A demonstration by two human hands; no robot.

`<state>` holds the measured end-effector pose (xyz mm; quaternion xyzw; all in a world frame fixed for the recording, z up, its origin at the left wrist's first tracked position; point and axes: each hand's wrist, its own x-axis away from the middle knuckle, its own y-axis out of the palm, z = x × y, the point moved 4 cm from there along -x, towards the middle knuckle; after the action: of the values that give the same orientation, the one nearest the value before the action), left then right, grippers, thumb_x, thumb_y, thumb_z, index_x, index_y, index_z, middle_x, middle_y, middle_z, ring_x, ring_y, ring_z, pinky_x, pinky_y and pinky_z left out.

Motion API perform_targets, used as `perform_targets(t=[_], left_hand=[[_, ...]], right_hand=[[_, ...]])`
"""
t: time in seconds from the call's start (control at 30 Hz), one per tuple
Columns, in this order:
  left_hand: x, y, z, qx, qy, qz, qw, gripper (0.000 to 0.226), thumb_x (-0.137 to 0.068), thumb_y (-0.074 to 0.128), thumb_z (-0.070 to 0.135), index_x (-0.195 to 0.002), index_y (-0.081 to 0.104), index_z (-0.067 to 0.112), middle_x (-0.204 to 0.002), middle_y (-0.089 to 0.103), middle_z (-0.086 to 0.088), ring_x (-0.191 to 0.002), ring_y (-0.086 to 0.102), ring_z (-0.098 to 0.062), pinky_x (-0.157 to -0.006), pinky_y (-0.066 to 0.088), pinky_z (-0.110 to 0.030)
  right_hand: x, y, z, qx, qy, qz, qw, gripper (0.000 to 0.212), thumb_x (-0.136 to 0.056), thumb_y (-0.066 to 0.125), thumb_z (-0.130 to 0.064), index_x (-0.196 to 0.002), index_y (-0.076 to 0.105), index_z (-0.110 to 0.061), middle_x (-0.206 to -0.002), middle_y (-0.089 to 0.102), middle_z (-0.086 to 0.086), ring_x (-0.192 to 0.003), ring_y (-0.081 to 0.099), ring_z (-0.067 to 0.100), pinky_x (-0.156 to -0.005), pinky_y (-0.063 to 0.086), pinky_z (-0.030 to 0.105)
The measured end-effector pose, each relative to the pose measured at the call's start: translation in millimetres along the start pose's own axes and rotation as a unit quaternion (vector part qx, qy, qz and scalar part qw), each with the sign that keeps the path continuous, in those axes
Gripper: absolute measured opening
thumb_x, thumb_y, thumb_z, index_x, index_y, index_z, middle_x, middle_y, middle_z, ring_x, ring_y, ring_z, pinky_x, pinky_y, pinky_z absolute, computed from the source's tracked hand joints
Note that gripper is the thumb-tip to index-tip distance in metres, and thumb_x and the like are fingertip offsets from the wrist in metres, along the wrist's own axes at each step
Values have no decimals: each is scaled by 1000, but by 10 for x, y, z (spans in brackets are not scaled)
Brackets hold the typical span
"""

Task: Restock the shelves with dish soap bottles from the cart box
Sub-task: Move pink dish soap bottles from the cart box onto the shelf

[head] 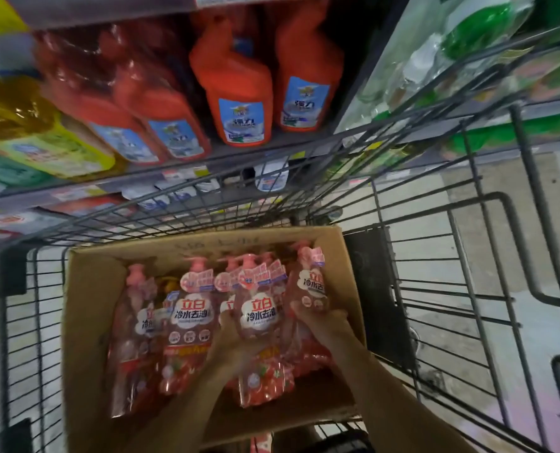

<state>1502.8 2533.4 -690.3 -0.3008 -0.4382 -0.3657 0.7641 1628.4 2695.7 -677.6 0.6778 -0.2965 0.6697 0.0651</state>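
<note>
Both hands reach into the cardboard box (85,322) in the wire cart (435,289): the left hand (229,341) and right hand (317,318) clasp one pink soap bottle (260,322) between them, among other pink bottles (187,325). Beyond the cart, a shelf (174,165) carries red bottles (239,93) and a yellow one (36,132).

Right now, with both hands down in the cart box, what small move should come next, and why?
Probably lift straight up: the left hand and right hand each grip a pink dish soap bottle, both still inside the cardboard box among packed neighbours, so they need to clear its rim before heading to a shelf.
</note>
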Motion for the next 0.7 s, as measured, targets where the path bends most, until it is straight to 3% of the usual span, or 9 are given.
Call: perform_targets(t=[0.07, 0.13, 0.23, 0.3, 0.4, 0.47, 0.6, 0.67, 0.7], left_hand=[[29, -51, -53, -72, -3, 14, 997, 112, -41, 87, 60, -133, 34, 24, -120, 62, 8, -107, 65, -19, -87, 58, -46], [51, -93, -108, -88, 0, 17, 996, 122, -37, 85, 70, -139, 30, 30, -124, 61, 9, -109, 64, -20, -89, 56, -47], [51, -193, -143, -83, 23, 13, 996, 139, -37, 88, 72, -145, 4, 52, -151, 38, 11, -131, 49, -22, -103, 48, -50], [87, -293, -166, -79, 31, 8, 996, 134, -38, 90, 68, -139, 4, 56, -157, 33, 6, -133, 48, -21, -103, 48, -49], [112, -412, -223, -42, 30, -8, 999, 117, -38, 94, 60, -137, 31, 59, -142, 54, 4, -115, 64, -18, -91, 56, -46], [157, -459, -198, -23, 10, -14, 1000, 110, -41, 94, 58, -136, 40, 45, -126, 66, 3, -109, 67, -18, -92, 56, -46], [297, -454, -149, 16, -30, -4, 999, 97, -42, 95, 45, -126, 51, 21, -107, 73, 1, -101, 70, -18, -81, 59, -35], [356, -418, -121, 19, -31, 10, 999, 85, -56, 91, 34, -127, 47, 21, -101, 71, 6, -91, 68, -7, -67, 55, -20], [380, -394, -95, 29, -23, 15, 999, 76, -65, 89, 25, -125, 44, 24, -97, 67, 10, -85, 64, -1, -60, 51, -13]], right_hand=[[66, 57, -25, -64, 2, -67, 996, 134, -48, 79, -82, -152, 28, -15, -145, 50, 9, -131, 50, 31, -112, 38, 49], [74, 112, -13, -108, -10, -126, 986, 111, -58, 80, -76, -149, 39, -26, -145, 52, 3, -132, 50, 26, -116, 34, 49], [6, 95, 91, -45, -67, -96, 992, 120, -43, 89, -71, -144, 43, -25, -133, 62, -1, -120, 60, 22, -106, 46, 48], [3, 97, 154, -20, -85, -88, 992, 118, -33, 94, -67, -133, 46, -26, -123, 66, -4, -109, 66, 16, -98, 53, 46], [185, 61, 144, -6, -104, -51, 993, 110, -49, 93, -58, -133, 29, -27, -125, 58, -5, -119, 57, 19, -105, 46, 47], [267, 52, 110, -9, -135, -49, 990, 113, -50, 93, -56, -137, 27, -27, -127, 59, -4, -118, 58, 20, -104, 47, 44], [368, -49, 86, -64, -166, -79, 981, 58, -73, 87, -25, -116, 47, -31, -96, 60, -17, -81, 57, -3, -60, 46, 9], [389, -91, 94, -74, -181, -79, 977, 49, -75, 85, -22, -109, 52, -32, -93, 60, -18, -79, 56, -5, -55, 45, 11], [388, -84, 126, -66, -185, -80, 977, 60, -71, 88, -28, -117, 49, -34, -97, 61, -18, -83, 56, -3, -62, 46, 16]])
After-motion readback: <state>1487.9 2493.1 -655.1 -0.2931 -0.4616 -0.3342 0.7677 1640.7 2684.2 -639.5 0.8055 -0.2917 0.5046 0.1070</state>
